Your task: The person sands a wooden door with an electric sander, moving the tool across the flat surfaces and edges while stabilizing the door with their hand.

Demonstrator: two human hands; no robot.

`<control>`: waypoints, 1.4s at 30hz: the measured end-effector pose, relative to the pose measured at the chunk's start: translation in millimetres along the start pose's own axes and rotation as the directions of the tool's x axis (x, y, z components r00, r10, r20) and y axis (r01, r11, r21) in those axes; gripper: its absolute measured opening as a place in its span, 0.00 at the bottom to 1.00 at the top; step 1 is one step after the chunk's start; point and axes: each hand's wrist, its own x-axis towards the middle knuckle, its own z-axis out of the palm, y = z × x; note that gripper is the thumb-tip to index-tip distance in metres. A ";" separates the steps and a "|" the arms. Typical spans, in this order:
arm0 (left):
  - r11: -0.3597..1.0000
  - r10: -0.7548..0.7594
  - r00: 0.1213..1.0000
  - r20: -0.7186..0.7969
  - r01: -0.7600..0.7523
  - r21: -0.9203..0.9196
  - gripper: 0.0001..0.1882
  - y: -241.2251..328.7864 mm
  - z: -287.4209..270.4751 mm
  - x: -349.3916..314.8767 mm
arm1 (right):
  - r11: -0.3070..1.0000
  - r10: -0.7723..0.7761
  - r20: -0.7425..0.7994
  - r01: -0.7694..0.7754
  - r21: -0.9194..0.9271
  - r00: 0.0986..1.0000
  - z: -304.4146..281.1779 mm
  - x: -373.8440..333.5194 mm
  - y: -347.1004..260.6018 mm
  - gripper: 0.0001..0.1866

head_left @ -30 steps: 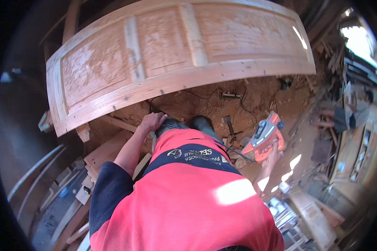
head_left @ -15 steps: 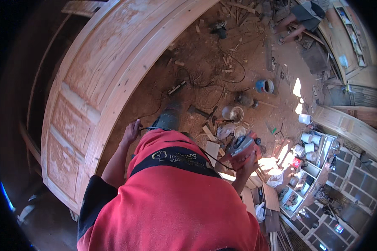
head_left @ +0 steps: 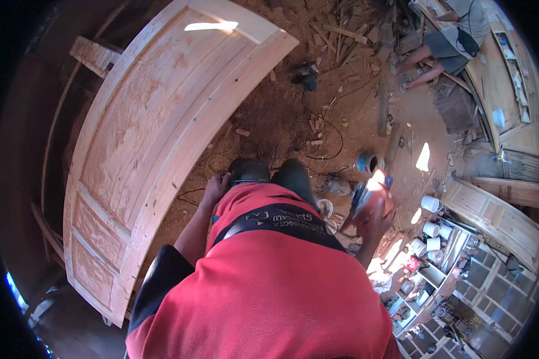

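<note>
My right hand (head_left: 374, 222) grips a red hand-held power tool (head_left: 384, 202) out to my right, clear of the ground. Sunlight glares on its top, and its exact kind is hard to make out. Beside my knee, my left hand (head_left: 217, 188) has its fingers closed, with a thin dark power cord (head_left: 245, 181) running from it across my leg. Close on my left lies a large unpainted wooden panelled door (head_left: 161, 119), its recessed panels blotchy and a bright sun patch near its far end. My left hand is apart from the door's edge.
Wood scraps (head_left: 341, 42) litter the dirt floor ahead, with a loose cable (head_left: 341, 134). A blue bucket (head_left: 365, 161) stands ahead right. White tubs (head_left: 431, 204) and a compartmented shelf (head_left: 428, 299) are at right, near another panelled door (head_left: 491, 209). A person (head_left: 443, 54) stands far right.
My right hand has carried the power tool farther forward and right. My body has shifted, and the left hand is now against my knee. More of the door's far end shows.
</note>
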 end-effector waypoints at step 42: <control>0.254 -0.906 0.397 -0.148 0.229 -0.940 0.21 422.7 145.3 141.4 | 0.511 0.429 0.617 0.741 0.436 -0.659 627.2 394.7 -382.3 0.28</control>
